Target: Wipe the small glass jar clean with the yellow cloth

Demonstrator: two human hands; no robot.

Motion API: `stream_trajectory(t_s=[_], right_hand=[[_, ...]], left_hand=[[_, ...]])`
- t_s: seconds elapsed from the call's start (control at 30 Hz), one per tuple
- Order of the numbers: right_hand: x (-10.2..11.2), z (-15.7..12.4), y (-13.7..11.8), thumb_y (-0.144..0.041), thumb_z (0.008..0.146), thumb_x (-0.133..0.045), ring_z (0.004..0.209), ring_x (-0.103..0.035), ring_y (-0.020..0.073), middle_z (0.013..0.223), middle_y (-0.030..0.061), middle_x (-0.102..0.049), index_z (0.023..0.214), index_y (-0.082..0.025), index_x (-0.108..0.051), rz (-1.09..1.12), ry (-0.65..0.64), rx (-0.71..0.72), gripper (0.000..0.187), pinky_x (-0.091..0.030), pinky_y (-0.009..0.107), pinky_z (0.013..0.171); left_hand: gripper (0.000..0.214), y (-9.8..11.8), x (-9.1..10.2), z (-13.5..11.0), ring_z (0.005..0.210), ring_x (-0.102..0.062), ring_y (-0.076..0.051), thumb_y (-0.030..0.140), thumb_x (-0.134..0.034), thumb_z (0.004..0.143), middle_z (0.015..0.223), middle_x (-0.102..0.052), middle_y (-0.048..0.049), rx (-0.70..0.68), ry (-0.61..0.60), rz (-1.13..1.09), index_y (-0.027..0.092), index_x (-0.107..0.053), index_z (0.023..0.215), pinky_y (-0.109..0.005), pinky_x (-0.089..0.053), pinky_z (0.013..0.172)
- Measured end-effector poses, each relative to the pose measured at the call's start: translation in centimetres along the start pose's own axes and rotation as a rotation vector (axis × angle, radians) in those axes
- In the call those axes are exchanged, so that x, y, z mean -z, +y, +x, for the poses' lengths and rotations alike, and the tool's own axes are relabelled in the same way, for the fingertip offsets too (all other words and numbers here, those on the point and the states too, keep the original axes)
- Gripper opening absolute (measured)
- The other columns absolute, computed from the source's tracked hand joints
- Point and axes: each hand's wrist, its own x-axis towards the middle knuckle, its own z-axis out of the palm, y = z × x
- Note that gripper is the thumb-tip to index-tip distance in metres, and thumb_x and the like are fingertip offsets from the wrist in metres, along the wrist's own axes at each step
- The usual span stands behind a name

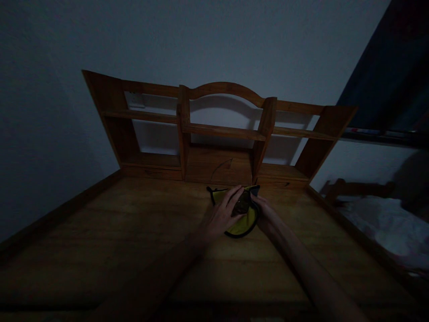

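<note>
A yellow cloth with black edging (240,228) lies partly opened out on the wooden desk, its near edge rounded. My left hand (221,215) curls around a dark, shiny thing (241,205) on top of the cloth; the dim light hides what kind it is. On the other side, my right hand (265,211) grips the cloth's right edge, where a greyish part shows. The fingers of my right hand are mostly hidden behind the fabric.
Behind the hands stands a wooden shelf unit (223,131) with low drawers, against a pale wall. The wooden desk (110,232) has raised side edges. To the right are white bedding (385,223) and a dark curtain (392,76).
</note>
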Motion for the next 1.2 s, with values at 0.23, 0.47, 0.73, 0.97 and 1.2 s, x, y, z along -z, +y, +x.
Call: stream_trajectory(t_s=[0.23,0.47,0.73,0.97,1.2], right_hand=[[0.1,-0.3,-0.5,-0.036,0.074,-0.077,0.092,-0.068,0.0236,0.101,0.0066,-0.073,0.098,-0.019,-0.072,-0.027,-0.057,-0.057,0.03,-0.05,0.033,0.085],[0.5,-0.3,-0.6,-0.028,0.072,-0.077,0.084,-0.068,0.0209,0.098,0.0063,-0.074,0.097,-0.018,-0.073,-0.072,-0.102,-0.059,0.028,-0.049,0.031,0.084],[1.5,0.5,0.6,-0.025,0.059,-0.083,0.074,-0.064,0.0186,0.083,0.0031,-0.072,0.087,-0.017,-0.073,-0.321,-0.034,0.089,0.031,-0.049,0.03,0.074],[2.1,1.0,1.0,-0.027,0.059,-0.079,0.065,-0.061,0.0167,0.074,0.0017,-0.069,0.079,-0.016,-0.071,-0.432,0.016,0.109,0.025,-0.047,0.028,0.065],[1.7,1.1,0.9,-0.033,0.059,-0.082,0.063,-0.061,0.0169,0.075,0.0041,-0.071,0.081,-0.014,-0.073,-0.428,0.104,0.131,0.03,-0.046,0.028,0.063]], left_hand=[[0.086,-0.2,0.0,-0.1,0.136,-0.038,-0.024,0.029,-0.069,0.08,0.149,-0.033,-0.0071,-0.003,0.058,0.016,0.029,-0.016,0.148,-0.041,-0.042,0.11],[0.09,-0.6,-0.3,-0.1,0.131,-0.045,-0.023,0.036,-0.072,0.077,0.147,-0.036,-0.0059,0.042,0.039,0.038,0.031,-0.016,0.148,-0.04,-0.045,0.107],[0.089,-0.1,0.1,-0.2,0.136,-0.037,-0.024,0.036,-0.067,0.082,0.15,-0.036,-0.0072,-0.126,-0.092,0.197,0.024,-0.01,0.15,-0.039,-0.036,0.112],[0.087,0.1,0.3,-0.3,0.132,-0.043,-0.025,0.032,-0.067,0.083,0.15,-0.036,-0.007,-0.18,-0.162,0.279,0.025,-0.012,0.15,-0.04,-0.041,0.108],[0.084,0.0,-0.2,-0.4,0.133,-0.042,-0.023,0.032,-0.068,0.082,0.148,-0.036,-0.0079,-0.067,-0.055,0.133,0.027,-0.017,0.148,-0.038,-0.046,0.106]])
